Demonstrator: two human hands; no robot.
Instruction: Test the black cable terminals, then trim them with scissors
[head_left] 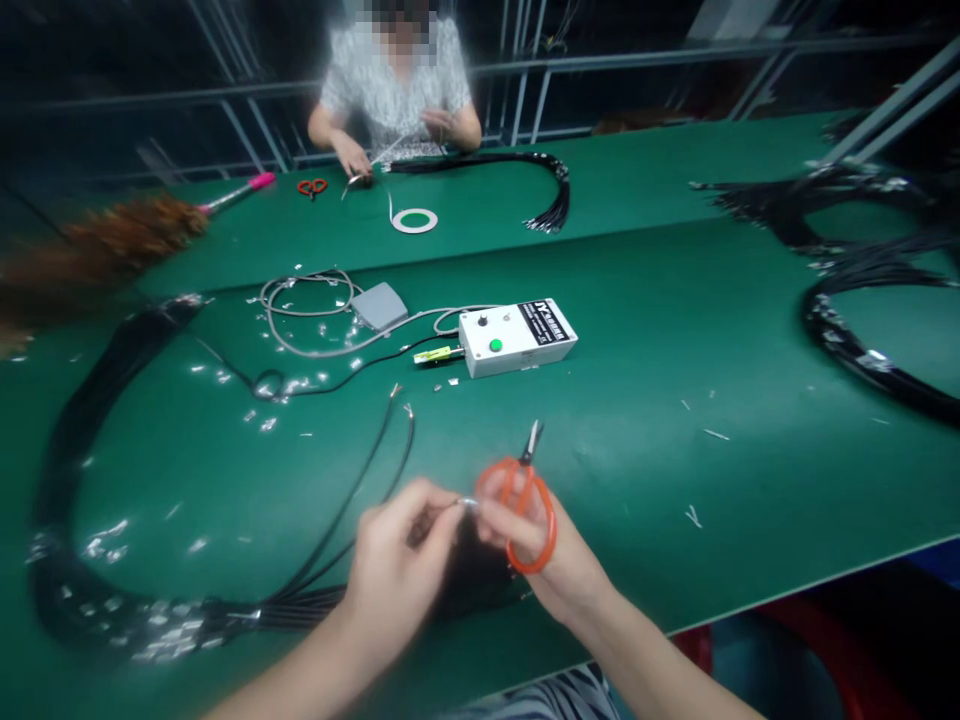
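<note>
Pinching, lower centre of frame: left hand (401,550) closed on cable tip (466,502), probably pliable, best held there; right hand (568,572) gripping scissors (528,456).

The counter (637,400) is smooth, with a soft sheen. The scissors (553,520) pair slick, plastic-looking handles with bright metal blades (533,437). The cables (64,460) look rubbery and dark, dotted with glossy, reflective tags. Shiny, film-like scraps (268,425) catch the light. The box (480,362) has a smooth casing, metal or plastic unclear; the pad (381,306) is matt. The tape (398,222) looks papery, the duster (142,230) rough and feathery, the rails (637,57) metallic, the shirt (356,85) soft patterned cloth.
</note>
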